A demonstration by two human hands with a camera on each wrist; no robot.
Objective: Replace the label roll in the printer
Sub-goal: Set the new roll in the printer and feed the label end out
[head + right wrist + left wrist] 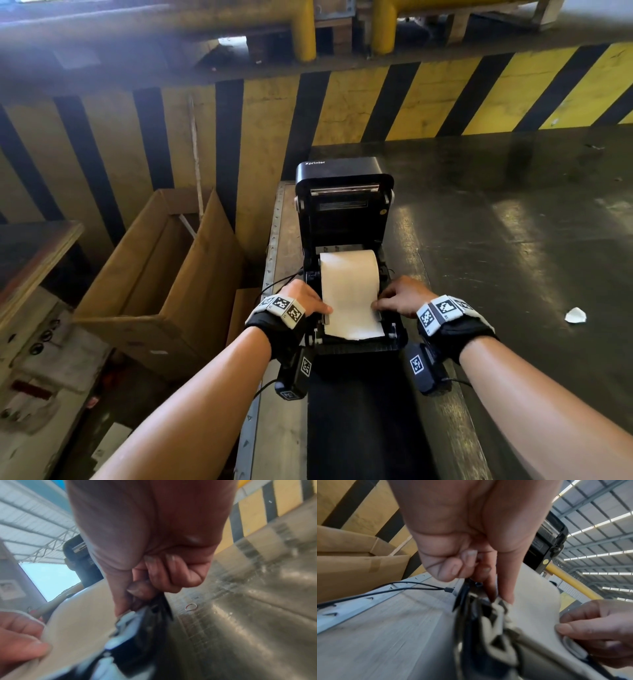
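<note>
A black label printer [342,192] stands with its lid raised at the left edge of a dark table [513,240]. A white label roll [349,270] sits in its bay, and the paper strip [352,318] runs forward over the front. My left hand [308,298] is at the strip's left edge: its thumb [506,582] lies on the paper [534,601], index finger beside it at the guide, other fingers curled. My right hand [400,294] mirrors it, thumb [120,601] on the paper [77,622] by the white guide [126,622].
An open cardboard box [164,274] stands low on the left of the table. A yellow-and-black striped barrier [342,102] runs behind. A black cable [385,589] plugs in at the printer's left. A paper scrap [575,315] and a rubber band [190,606] lie on the right.
</note>
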